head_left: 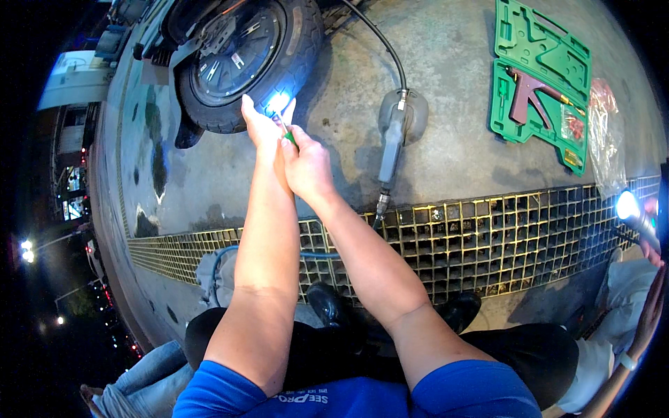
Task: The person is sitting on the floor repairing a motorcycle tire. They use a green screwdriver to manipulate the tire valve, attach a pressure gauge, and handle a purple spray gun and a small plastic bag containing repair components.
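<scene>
My right hand [306,166] is closed round the green handle [290,136] of a thin-shafted tool, its shaft pointing at the tyre tread. My left hand [263,132] lies against the tyre [304,49] just beside the shaft, thumb and fingertips apart on either side of a brightly lit spot. The glare there hides the tool's tip, so I cannot tell whether it is in the rubber. The tyre sits on a black wheel [240,59] of a parked two-wheeler.
A grey inflator gun [392,150] with a black hose lies on the concrete. At the right, an open green case [498,104] holds a purple gun-shaped tool [524,101] beside a clear plastic bag [605,139]. A yellow grating [453,240] crosses the floor. Another person's hand holds a lit flashlight [633,209].
</scene>
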A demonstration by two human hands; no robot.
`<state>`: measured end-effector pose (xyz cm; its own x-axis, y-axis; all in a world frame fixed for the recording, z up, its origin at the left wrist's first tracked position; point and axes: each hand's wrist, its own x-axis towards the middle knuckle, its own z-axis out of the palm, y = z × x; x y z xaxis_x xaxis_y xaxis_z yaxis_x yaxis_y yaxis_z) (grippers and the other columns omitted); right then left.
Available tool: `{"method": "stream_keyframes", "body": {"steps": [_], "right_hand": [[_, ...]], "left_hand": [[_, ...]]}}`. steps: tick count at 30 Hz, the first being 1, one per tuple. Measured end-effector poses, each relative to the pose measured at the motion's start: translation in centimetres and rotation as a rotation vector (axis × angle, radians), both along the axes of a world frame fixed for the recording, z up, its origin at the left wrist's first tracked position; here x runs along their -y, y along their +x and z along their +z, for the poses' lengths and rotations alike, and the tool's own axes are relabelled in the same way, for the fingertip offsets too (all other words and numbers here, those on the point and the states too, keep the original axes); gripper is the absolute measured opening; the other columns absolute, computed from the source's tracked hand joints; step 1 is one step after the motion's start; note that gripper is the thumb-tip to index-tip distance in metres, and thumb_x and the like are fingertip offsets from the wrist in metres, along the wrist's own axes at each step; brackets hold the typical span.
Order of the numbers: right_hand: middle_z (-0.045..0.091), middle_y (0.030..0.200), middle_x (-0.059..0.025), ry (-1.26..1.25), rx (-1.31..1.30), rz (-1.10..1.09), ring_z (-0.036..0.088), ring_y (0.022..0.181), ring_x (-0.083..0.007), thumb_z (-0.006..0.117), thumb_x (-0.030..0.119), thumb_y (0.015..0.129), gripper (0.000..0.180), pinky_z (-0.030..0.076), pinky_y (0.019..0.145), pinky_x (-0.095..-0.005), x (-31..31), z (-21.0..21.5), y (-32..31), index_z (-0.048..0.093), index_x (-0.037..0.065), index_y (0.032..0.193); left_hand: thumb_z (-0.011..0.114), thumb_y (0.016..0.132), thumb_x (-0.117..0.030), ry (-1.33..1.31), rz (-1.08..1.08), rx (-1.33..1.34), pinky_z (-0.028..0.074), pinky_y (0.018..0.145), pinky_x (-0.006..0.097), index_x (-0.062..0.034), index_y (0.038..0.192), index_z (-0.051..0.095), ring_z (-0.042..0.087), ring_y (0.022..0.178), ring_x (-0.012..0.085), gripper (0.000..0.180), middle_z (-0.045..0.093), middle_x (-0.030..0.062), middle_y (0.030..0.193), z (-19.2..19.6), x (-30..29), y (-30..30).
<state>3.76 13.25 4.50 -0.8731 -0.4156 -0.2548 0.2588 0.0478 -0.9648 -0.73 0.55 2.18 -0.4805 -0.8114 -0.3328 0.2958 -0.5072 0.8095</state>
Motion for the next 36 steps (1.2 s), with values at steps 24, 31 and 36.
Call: {"method": "stream_keyframes", "body": {"steps": [24, 31, 36], "right_hand": [[0.064, 0.095, -0.0245, 0.1, -0.089, 0.128, 0.062, 0.091, -0.0384, 0.055, 0.027, 0.089, 0.032, 0.05, 0.079, -0.0409, 0.2, 0.2, -3.7, 0.064, 0.005, 0.109], [0.064, 0.091, -0.0237, 0.131, -0.31, -0.029, 0.062, 0.089, -0.0386, 0.054, 0.022, 0.087, 0.028, 0.049, 0.08, -0.0434, 2.8, -1.9, -4.2, 0.064, 0.004, 0.107], [0.064, 0.092, -0.0247, 0.068, -0.232, 0.027, 0.061, 0.09, -0.0398, 0.054, 0.021, 0.087, 0.028, 0.049, 0.08, -0.0446, 2.1, -1.5, -3.8, 0.064, 0.007, 0.108]], "left_hand": [[0.052, 0.088, -0.049, -0.001, -0.007, -0.005, 0.05, 0.085, 0.055, 0.0029, 0.119, 0.048, 0.058, 0.1, 0.0332, 0.06, 0.057, 0.0159, 0.116, -0.7, 0.1, -0.1], [0.049, 0.086, -0.055, 0.026, -0.137, -0.025, 0.05, 0.085, 0.051, 0.0001, 0.117, 0.052, 0.058, 0.097, 0.0334, 0.063, 0.059, 0.015, 0.114, -1.5, 0.9, 0.1], [0.047, 0.087, -0.054, 0.003, -0.115, -0.011, 0.051, 0.081, 0.049, 0.0009, 0.114, 0.053, 0.06, 0.092, 0.0336, 0.062, 0.06, 0.0152, 0.109, -1.0, 0.5, -0.1]]}}
